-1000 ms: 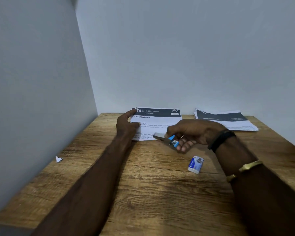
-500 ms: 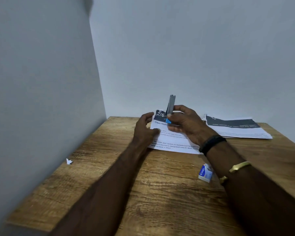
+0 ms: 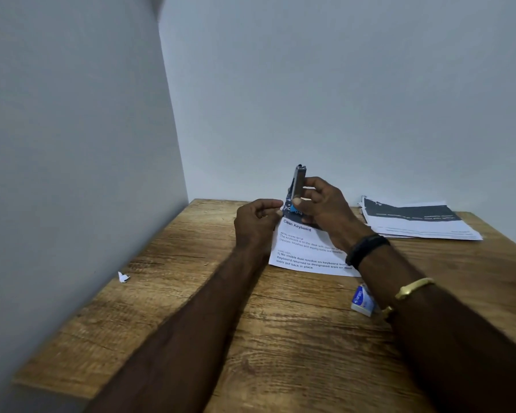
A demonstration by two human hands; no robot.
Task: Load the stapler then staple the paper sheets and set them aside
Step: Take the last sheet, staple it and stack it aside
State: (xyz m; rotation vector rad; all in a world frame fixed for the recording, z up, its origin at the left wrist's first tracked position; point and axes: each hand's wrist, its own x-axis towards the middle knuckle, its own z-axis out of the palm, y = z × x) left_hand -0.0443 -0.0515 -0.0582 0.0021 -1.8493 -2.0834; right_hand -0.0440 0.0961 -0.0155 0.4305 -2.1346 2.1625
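The right hand (image 3: 319, 204) grips a small stapler (image 3: 298, 186) upright, fingers (image 3: 318, 183) curled round its metal body and thumb near the blue base. It sits at the far left corner of the paper sheets (image 3: 307, 254). These lie on the tabletop (image 3: 191, 293) with that corner raised. The left hand (image 3: 255, 225) pinches the raised corner just beside the stapler.

Judged from this, the main risk is a bad bite. With only 1 corner held up, the sheets could fan apart, so the staple catches the top sheet alone or lands too near the edge and tears out. The left fingertips also sit very close to the stapler's mouth and could get nipped. Whether staples are in the stapler cannot be told. If it is empty, the press would only dent the paper.

1 second ago the stapler was low and tilted over the near edge of the sheets, and the left hand lay on their left edge. Half a second ago it had already swung upright at the corner. The staple box (image 3: 361, 301) by the right forearm and the paper stack (image 3: 414, 225) at the back right have not moved.
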